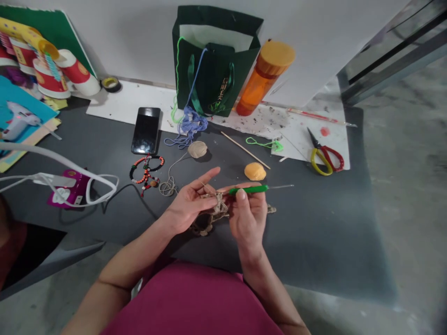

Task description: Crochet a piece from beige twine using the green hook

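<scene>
Our right hand [247, 218] pinches a green crochet hook [248, 189], our left hand [186, 204] spread around tan crochet work [213, 211]; white paper [216, 37] pokes from the green gift bag [209, 79].

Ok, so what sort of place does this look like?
Likely a handicraft workspace: a green-handled crochet hook, a ball of tan twine and a hot glue gun are all in view.
</scene>
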`<action>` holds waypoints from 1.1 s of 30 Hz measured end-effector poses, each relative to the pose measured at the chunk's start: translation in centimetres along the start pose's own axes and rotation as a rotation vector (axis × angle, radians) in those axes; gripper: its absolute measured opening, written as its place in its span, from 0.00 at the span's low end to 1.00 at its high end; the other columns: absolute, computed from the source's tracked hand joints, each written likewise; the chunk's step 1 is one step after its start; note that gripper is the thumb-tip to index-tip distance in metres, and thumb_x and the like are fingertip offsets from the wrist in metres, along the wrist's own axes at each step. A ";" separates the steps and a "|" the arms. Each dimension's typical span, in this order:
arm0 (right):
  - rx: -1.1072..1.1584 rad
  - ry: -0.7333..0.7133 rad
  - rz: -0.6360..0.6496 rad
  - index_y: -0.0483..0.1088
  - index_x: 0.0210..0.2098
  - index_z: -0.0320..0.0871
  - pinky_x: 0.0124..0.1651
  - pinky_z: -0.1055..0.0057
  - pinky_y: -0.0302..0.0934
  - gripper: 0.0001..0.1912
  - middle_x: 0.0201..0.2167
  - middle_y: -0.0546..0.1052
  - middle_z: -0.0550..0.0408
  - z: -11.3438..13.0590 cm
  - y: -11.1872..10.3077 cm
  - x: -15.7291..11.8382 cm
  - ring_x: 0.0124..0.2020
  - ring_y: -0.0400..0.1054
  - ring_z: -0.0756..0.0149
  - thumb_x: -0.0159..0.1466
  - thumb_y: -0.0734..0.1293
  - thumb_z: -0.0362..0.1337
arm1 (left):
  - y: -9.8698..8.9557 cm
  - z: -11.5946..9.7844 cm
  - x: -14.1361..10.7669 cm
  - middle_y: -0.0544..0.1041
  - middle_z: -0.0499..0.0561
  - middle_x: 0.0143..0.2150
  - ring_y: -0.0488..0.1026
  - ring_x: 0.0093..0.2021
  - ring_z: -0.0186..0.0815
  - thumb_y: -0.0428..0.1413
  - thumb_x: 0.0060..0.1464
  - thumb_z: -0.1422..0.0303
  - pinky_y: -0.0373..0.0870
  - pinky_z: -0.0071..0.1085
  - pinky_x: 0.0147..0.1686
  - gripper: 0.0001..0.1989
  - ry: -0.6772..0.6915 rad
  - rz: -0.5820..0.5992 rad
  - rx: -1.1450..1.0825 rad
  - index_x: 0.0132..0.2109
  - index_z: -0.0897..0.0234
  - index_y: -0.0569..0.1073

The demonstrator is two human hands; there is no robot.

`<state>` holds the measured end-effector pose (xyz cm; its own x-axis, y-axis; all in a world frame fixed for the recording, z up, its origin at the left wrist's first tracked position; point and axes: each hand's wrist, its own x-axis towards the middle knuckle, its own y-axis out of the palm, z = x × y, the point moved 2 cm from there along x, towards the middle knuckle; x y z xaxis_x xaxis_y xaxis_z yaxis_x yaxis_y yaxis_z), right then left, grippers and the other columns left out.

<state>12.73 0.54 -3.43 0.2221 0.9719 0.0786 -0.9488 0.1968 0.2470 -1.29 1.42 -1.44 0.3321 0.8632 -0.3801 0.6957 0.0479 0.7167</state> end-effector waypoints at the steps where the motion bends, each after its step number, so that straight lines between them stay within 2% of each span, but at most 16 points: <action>1: -0.036 -0.024 0.003 0.70 0.41 0.49 0.31 0.69 0.72 0.05 0.31 0.82 0.58 0.2 0.1 -0.1 0.29 0.78 0.66 0.71 0.66 0.42 | 0.1 0.0 0.0 0.73 0.42 0.30 0.70 0.31 0.27 0.73 0.44 0.73 0.67 0.26 0.35 0.31 0.018 -0.006 0.011 0.57 0.58 0.80; 4: -0.193 -0.160 0.051 0.72 0.42 0.48 0.32 0.70 0.73 0.02 0.35 0.83 0.56 0.9 0.3 -0.3 0.34 0.80 0.66 0.70 0.66 0.37 | 0.1 0.1 0.0 0.74 0.42 0.30 0.69 0.30 0.25 0.73 0.44 0.73 0.65 0.24 0.34 0.28 0.069 -0.039 0.017 0.55 0.58 0.81; 7: -0.389 -0.449 0.112 0.74 0.43 0.49 0.38 0.65 0.76 0.07 0.38 0.85 0.55 1.7 0.6 -0.4 0.38 0.81 0.63 0.68 0.69 0.31 | 0.0 0.2 0.2 0.74 0.41 0.27 0.68 0.28 0.23 0.73 0.43 0.74 0.64 0.22 0.32 0.29 0.081 -0.054 0.001 0.55 0.57 0.81; 9: -0.464 -0.595 0.099 0.76 0.43 0.50 0.39 0.63 0.76 0.11 0.39 0.85 0.54 1.9 0.8 -0.5 0.38 0.81 0.63 0.66 0.70 0.28 | 0.0 0.3 0.2 0.73 0.40 0.26 0.67 0.27 0.22 0.73 0.43 0.75 0.64 0.21 0.31 0.30 0.052 -0.048 -0.029 0.55 0.57 0.81; 10: -0.460 -0.615 0.074 0.76 0.43 0.50 0.39 0.63 0.76 0.11 0.39 0.85 0.55 1.9 0.9 -0.6 0.38 0.81 0.63 0.65 0.70 0.27 | 0.0 0.3 0.2 0.73 0.40 0.26 0.67 0.27 0.22 0.73 0.43 0.75 0.64 0.20 0.32 0.30 0.033 -0.037 -0.047 0.55 0.57 0.81; 15: -0.352 -0.450 -0.069 0.76 0.41 0.47 0.39 0.65 0.76 0.05 0.34 0.84 0.56 1.9 0.9 -1.0 0.34 0.81 0.65 0.68 0.68 0.31 | 0.0 0.3 0.1 0.74 0.40 0.27 0.71 0.29 0.24 0.72 0.45 0.74 0.67 0.22 0.36 0.33 -0.049 0.059 -0.106 0.59 0.58 0.78; 20: -0.378 -0.300 -0.152 0.73 0.39 0.46 0.24 0.73 0.69 0.02 0.30 0.82 0.58 2.1 0.6 -1.1 0.22 0.75 0.70 0.69 0.68 0.36 | -0.4 0.2 0.1 0.78 0.43 0.32 0.77 0.36 0.30 0.71 0.46 0.72 0.70 0.29 0.45 0.35 -0.074 0.100 -0.091 0.62 0.55 0.75; 23: -0.301 -0.243 -0.182 0.71 0.38 0.48 0.21 0.73 0.65 0.04 0.26 0.79 0.60 2.0 0.5 -0.8 0.19 0.72 0.71 0.69 0.67 0.39 | -0.6 0.2 0.1 0.77 0.44 0.32 0.76 0.38 0.33 0.70 0.47 0.71 0.70 0.32 0.47 0.33 -0.068 0.090 -0.048 0.62 0.56 0.76; 30: 0.094 0.103 -0.082 0.66 0.38 0.51 0.19 0.72 0.62 0.08 0.23 0.78 0.62 0.8 0.4 0.0 0.17 0.72 0.68 0.71 0.64 0.46 | -0.7 0.1 0.2 0.74 0.43 0.29 0.74 0.33 0.29 0.73 0.44 0.69 0.70 0.29 0.42 0.27 -0.071 0.121 -0.078 0.54 0.59 0.82; 33: 0.123 0.140 -0.061 0.68 0.38 0.50 0.24 0.71 0.68 0.08 0.24 0.79 0.62 0.5 0.5 -0.3 0.20 0.74 0.68 0.70 0.66 0.46 | -0.5 0.2 0.1 0.79 0.45 0.32 0.77 0.36 0.31 0.72 0.45 0.70 0.71 0.30 0.44 0.28 -0.055 0.155 -0.055 0.55 0.57 0.81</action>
<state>12.28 0.32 -2.82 0.2367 0.9688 -0.0736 -0.8982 0.2471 0.3636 -1.47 1.36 -1.89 0.4684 0.8335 -0.2930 0.5978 -0.0547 0.7998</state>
